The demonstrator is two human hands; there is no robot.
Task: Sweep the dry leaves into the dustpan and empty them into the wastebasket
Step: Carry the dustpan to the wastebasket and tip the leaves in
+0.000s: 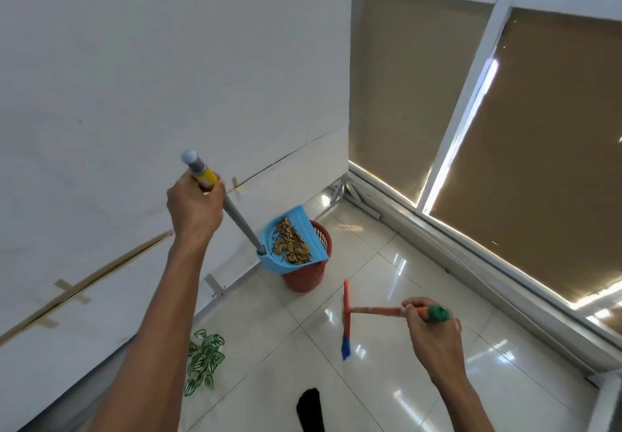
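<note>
My left hand (195, 208) grips the top of a long grey handle with a yellow band (235, 211). That handle carries a blue dustpan (303, 226), held up and tilted over a red-brown mesh wastebasket (304, 278). A pile of dry brown leaves (291, 241) lies inside the pan. My right hand (432, 334) holds the orange handle of a broom (346, 320) near its green end cap; the broom's blue bristles hang just above the tiled floor, to the right of the basket.
A white wall runs along the left, with a metal bracket (215, 285) at its base. A green leafy plant sprig (203, 357) lies on the floor near the wall. Windows with tan blinds (538, 135) close off the right side. A dark foot (311, 408) shows at the bottom.
</note>
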